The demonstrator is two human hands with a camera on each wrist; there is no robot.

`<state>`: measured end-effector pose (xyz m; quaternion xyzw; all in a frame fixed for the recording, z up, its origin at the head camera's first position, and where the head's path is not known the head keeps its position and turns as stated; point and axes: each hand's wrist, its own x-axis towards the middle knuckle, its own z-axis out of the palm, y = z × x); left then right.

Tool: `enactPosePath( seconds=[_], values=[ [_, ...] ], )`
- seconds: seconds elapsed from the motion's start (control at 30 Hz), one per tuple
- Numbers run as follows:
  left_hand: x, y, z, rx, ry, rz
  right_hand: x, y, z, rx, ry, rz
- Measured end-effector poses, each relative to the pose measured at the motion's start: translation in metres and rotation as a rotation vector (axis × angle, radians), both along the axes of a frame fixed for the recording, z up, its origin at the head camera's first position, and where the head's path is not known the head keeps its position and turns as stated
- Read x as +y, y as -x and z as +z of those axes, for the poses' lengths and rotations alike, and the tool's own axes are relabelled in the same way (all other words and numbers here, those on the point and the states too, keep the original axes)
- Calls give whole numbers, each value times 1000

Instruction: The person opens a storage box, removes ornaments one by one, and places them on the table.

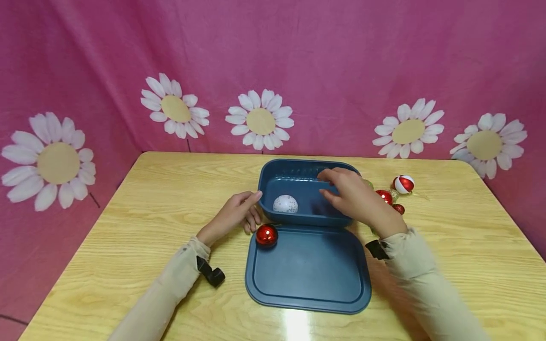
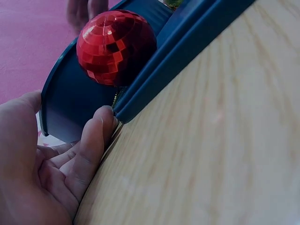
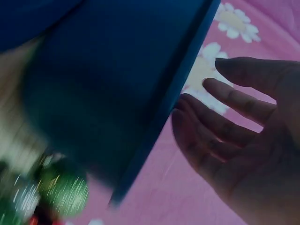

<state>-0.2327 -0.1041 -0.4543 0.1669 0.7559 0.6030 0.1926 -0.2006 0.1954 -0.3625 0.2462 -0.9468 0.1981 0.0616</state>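
Note:
A deep blue box (image 1: 307,219) without its lid stands on the table, a white speckled ball (image 1: 285,204) inside at its left end. My left hand (image 1: 234,212) holds the box's left end, thumb on the rim and fingers low against the outside. Over the right part of the box is my right hand (image 1: 351,194), fingers spread and slightly bent, with nothing in them. The matching blue lid (image 1: 311,270) lies flat in front of the box. A shiny red faceted bauble (image 2: 116,47) sits on the lid's far left corner, close to my left fingers.
Right of the box lie several baubles: a red-and-white one (image 1: 403,184), a shiny red one (image 1: 384,196), a small dark red one (image 1: 398,209) and a green one (image 3: 63,187), partly hidden by my right hand. A pink flowered cloth (image 1: 332,71) hangs behind the wooden table (image 1: 170,189).

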Motion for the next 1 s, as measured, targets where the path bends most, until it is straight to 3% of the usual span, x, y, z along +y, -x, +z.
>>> enactPosePath(
  seconds=[0.2, 0.43, 0.7, 1.0],
  values=[
    [1, 0, 1, -17, -15, -12, -39, 13, -5, -113, -30, 25],
    [-2, 1, -1, 1, -20, -12, -74, 26, -28, -191, -22, 118],
    [-2, 2, 2, 4, 0, -10, -74, 27, -41, -215, 105, 187],
    [-2, 1, 1, -7, 4, -17, -72, 27, -42, -339, 183, 196]
  ],
)
